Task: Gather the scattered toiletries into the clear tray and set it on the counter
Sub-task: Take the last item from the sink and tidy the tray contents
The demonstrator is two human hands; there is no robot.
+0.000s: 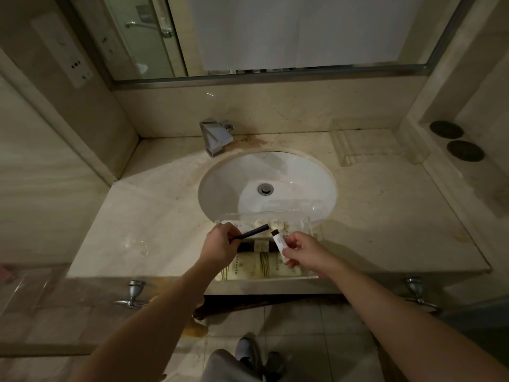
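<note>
Head: clear tray (307,224) (toiletry packets (259,267) inside)

White oval sink (220,186) sitting under-mounted in the beige marble top, round metal drain (265,189) lying at its middle. Angular chrome faucet (214,137) standing behind the basin's left rim. Brown stain (254,139) spreading just right of the faucet along the back wall. Mirror (275,34) hanging above, metal frame running along its bottom edge. White socket panel (62,52) sitting on the left wall. Two dark round discs (455,140) lying on the ledge at right, near each other. Chrome hooks (133,296) (417,292) sticking out of the front apron, one left, one right. Tiled floor (297,323) showing below, shoes (248,354) standing on it.
</note>
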